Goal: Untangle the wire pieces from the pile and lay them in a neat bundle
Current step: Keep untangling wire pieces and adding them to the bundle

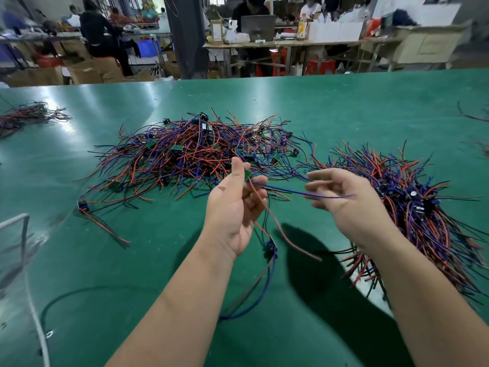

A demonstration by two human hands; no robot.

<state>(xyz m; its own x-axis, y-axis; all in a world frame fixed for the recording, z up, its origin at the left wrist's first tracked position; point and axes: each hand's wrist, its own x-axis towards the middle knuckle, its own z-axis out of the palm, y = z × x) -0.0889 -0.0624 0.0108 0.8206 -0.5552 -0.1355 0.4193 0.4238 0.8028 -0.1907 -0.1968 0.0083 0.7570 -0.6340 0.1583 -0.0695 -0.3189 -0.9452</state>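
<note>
A tangled pile of red, blue and black wire pieces [195, 152] with small green boards lies in the middle of the green table [344, 107]. A sorted bundle of the same wires [412, 205] lies at the right. My left hand [232, 210] is raised in front of the pile and pinches a wire piece [272, 223] by its small green board; its red, blue and black strands hang down. My right hand [352, 205] is beside it with fingers loosely curled, and the piece's blue strand runs across its fingers.
Another wire heap [26, 117] lies at the far left of the table. A single wire piece [103, 221] lies loose at the pile's near left. A clear stand [18, 234] sits at the left edge. People work at benches behind the table.
</note>
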